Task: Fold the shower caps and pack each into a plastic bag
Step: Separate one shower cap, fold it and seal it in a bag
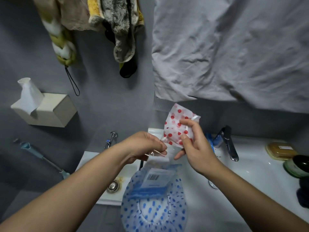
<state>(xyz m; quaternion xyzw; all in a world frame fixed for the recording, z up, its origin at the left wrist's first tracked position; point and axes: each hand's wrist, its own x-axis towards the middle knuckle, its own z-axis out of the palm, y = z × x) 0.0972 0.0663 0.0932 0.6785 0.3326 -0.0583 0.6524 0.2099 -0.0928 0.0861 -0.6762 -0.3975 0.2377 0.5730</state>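
Note:
My right hand [192,141] grips a folded white shower cap with red dots [175,124] above the sink. My left hand [145,146] pinches the top edge of a clear plastic bag [164,154] just below the cap. The cap's lower corner sits at the bag's mouth. A white shower cap with blue dots [153,210] lies spread over the sink's front edge. On top of it rests another plastic bag with a blue strip and a barcode label [153,180].
A white sink [242,180] with a dark tap [229,144] and a drain [112,185] lies below. Soap dish [280,150] and a dark jar [299,166] stand at right. A tissue box [45,109] is mounted left. Towels and a grey cloth [234,47] hang above.

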